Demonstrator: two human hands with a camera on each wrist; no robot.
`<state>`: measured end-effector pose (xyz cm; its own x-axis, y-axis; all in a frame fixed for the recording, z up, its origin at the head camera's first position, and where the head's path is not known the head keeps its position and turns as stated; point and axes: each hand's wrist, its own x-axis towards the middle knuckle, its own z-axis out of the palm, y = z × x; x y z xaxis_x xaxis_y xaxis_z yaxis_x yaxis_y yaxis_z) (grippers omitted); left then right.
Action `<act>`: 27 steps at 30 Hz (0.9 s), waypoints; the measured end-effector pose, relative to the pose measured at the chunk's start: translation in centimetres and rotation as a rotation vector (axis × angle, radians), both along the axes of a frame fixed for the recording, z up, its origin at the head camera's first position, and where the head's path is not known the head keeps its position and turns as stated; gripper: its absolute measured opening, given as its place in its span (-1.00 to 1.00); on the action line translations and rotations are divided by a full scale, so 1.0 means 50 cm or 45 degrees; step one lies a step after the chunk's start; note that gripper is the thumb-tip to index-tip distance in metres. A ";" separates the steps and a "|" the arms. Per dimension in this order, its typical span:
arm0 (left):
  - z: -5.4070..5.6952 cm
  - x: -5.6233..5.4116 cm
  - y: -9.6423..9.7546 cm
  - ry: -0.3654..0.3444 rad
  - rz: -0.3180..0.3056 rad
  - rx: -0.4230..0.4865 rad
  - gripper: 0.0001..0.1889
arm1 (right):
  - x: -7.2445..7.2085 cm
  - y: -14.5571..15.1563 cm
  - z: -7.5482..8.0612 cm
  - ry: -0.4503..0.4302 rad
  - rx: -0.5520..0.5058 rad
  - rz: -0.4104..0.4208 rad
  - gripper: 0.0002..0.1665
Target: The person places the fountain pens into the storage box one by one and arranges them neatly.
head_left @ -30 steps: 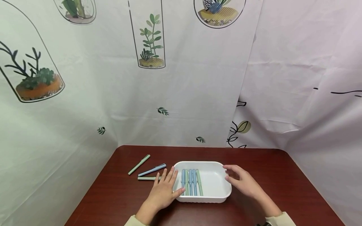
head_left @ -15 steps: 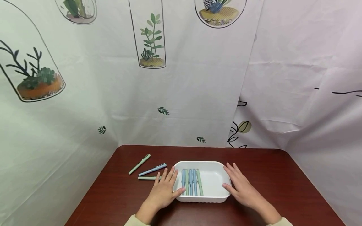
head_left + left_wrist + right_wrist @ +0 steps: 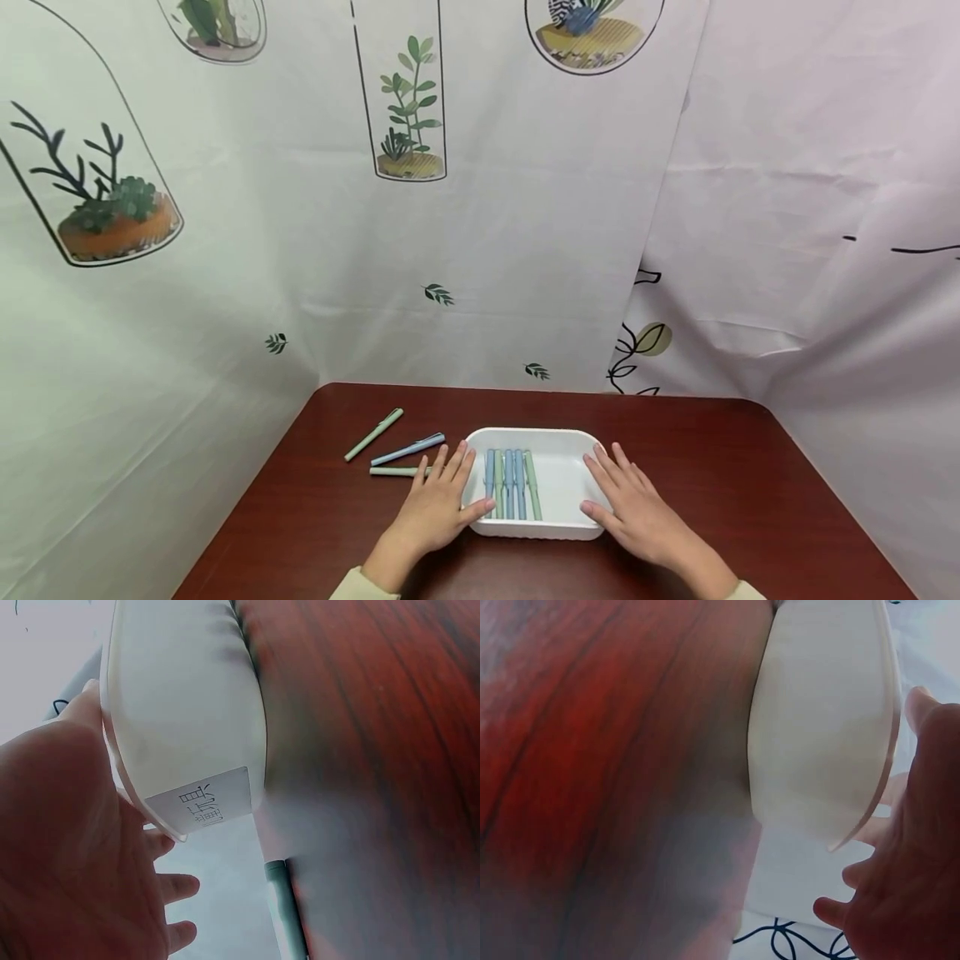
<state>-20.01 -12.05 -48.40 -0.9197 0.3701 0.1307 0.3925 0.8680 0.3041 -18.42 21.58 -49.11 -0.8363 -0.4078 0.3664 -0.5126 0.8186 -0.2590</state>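
A white plastic tray (image 3: pixel 562 529) stands on the table between both hands. Along its left half several blue and green capped pens (image 3: pixel 509 483) lie side by side. My left hand (image 3: pixel 431 508) rests with spread, straight fingers over the left rim, its thumb at the front left corner. On the other side my right hand (image 3: pixel 637 512) lies over the right rim, fingers straight and thumb apart. Seen from the left wrist, the tray's outer wall (image 3: pixel 180 690) rises beside the palm; the right wrist view shows the opposite wall (image 3: pixel 821 712) close to the right fingers.
Left of the tray lie a green pen (image 3: pixel 373 435), a blue pen (image 3: pixel 407 450) and another green pen (image 3: pixel 393 472), partly behind the left fingers. A printed label (image 3: pixel 206 801) is on the tray's end. Behind the dark red table (image 3: pixel 675 433) hangs a white patterned cloth (image 3: pixel 525 233).
My right hand has gone from bent fingers at the right rim to straight, spread fingers reaching further over it. My left hand and the pens keep their places; the view shifts slightly.
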 end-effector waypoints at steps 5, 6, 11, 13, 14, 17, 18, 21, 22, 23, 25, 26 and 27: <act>0.002 -0.006 -0.006 0.004 -0.001 0.020 -0.10 | 0.002 -0.002 -0.003 -0.027 -0.005 -0.005 -0.21; 0.003 -0.008 -0.008 0.009 0.003 0.027 -0.10 | 0.002 -0.002 -0.003 -0.025 -0.005 -0.007 -0.21; 0.009 -0.016 -0.026 0.035 0.029 0.044 -0.13 | 0.000 -0.005 -0.007 -0.037 -0.004 -0.006 -0.22; 0.010 -0.019 -0.036 0.055 0.042 0.049 -0.15 | 0.000 -0.006 -0.008 -0.040 -0.003 -0.003 -0.22; 0.011 -0.020 -0.041 0.067 0.049 0.052 -0.15 | -0.001 -0.007 -0.008 -0.038 0.001 -0.002 -0.22; 0.011 -0.026 -0.058 0.108 0.078 0.066 -0.16 | -0.001 -0.009 -0.009 -0.035 0.001 -0.002 -0.23; 0.010 -0.029 -0.063 0.122 0.089 0.069 -0.16 | -0.001 -0.010 -0.009 -0.036 -0.002 -0.003 -0.23; 0.008 -0.035 -0.080 0.154 0.120 0.073 -0.17 | -0.001 -0.011 -0.010 -0.041 -0.008 -0.004 -0.23; 0.007 -0.037 -0.086 0.160 0.132 0.075 -0.17 | -0.001 -0.011 -0.010 -0.044 -0.008 -0.005 -0.23; 0.006 -0.040 -0.092 0.169 0.143 0.075 -0.17 | -0.001 -0.011 -0.011 -0.046 -0.007 -0.005 -0.23; 0.005 -0.045 -0.104 0.171 0.166 0.084 -0.18 | -0.001 -0.012 -0.012 -0.046 -0.001 -0.004 -0.22; 0.005 -0.049 -0.111 0.168 0.179 0.089 -0.18 | -0.002 -0.012 -0.012 -0.046 0.002 -0.004 -0.22; 0.005 -0.053 -0.118 0.166 0.189 0.090 -0.19 | -0.002 -0.012 -0.012 -0.045 0.005 -0.003 -0.23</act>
<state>-22.64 -17.93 -48.13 -0.9371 0.2171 0.2734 0.3017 0.8976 0.3215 -18.54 20.97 -49.72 -0.8497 -0.4071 0.3349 -0.5011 0.8211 -0.2733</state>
